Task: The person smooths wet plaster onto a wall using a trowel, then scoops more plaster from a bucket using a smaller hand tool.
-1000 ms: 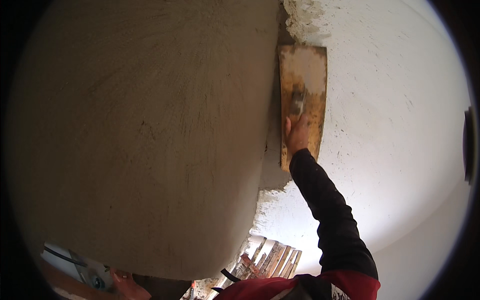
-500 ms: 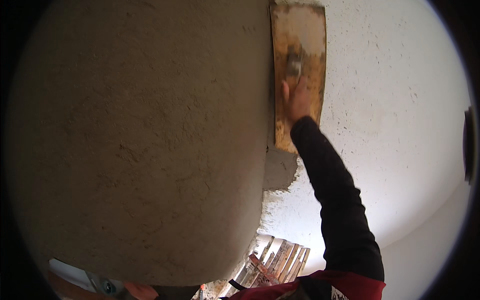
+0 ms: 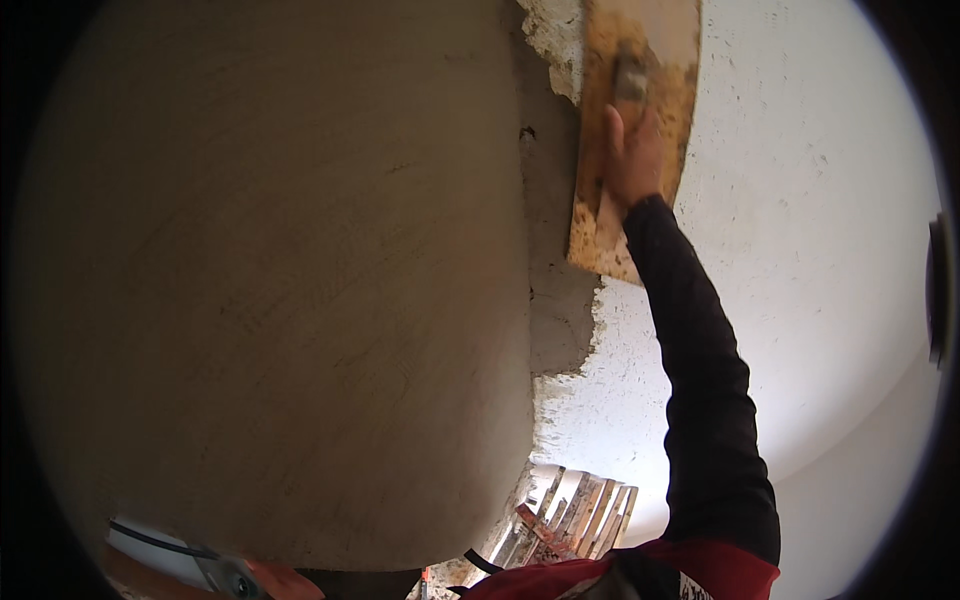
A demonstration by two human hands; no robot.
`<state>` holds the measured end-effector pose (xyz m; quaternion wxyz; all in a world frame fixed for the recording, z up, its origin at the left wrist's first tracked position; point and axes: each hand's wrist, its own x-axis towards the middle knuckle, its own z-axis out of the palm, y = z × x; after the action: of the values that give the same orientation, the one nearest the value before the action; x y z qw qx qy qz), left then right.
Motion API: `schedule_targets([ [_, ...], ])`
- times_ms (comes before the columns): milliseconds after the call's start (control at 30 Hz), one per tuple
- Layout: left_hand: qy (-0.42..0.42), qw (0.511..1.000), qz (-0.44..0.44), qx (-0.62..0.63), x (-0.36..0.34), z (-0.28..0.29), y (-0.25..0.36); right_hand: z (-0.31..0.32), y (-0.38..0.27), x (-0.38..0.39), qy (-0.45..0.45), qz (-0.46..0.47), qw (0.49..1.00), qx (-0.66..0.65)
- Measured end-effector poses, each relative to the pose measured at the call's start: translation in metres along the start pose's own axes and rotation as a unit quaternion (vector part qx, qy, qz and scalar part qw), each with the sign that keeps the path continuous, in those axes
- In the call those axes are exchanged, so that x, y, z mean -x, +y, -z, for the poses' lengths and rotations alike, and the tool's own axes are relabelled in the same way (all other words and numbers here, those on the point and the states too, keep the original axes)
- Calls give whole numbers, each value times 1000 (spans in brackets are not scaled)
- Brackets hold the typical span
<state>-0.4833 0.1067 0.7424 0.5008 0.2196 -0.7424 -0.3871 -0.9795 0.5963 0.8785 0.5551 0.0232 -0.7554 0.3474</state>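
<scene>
Head view: one right hand (image 3: 632, 150), one trowel (image 3: 628, 130).

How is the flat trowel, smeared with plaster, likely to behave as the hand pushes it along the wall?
The trowel probably stays stiff: its long edge looks straight against the wall. Caked plaster likely makes it somewhat heavy and draggy. The right hand wraps its central handle, so it should tip little.

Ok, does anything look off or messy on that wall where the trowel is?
Nothing damaged. The right hand presses a plaster-crusted trowel against the wall. The grey plaster coat ends in a ragged, crumbly edge beside bare white speckled wall.
</scene>
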Motion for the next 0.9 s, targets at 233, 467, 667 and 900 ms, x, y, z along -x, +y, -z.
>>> schedule_targets([
  [233,16,989,-78,-122,-2,-15,-5,-57,19,150,-186,-86,979,-8],
  [467,-17,979,80,187,19,-27,43,-24,124,243,-156,-24,987,3],
  [667,0,942,191,277,14,2,21,-31,67,138,-162,-64,985,-12],
  [900,25,979,160,124,17,-30,26,-4,145,278,-180,-26,983,4],
])
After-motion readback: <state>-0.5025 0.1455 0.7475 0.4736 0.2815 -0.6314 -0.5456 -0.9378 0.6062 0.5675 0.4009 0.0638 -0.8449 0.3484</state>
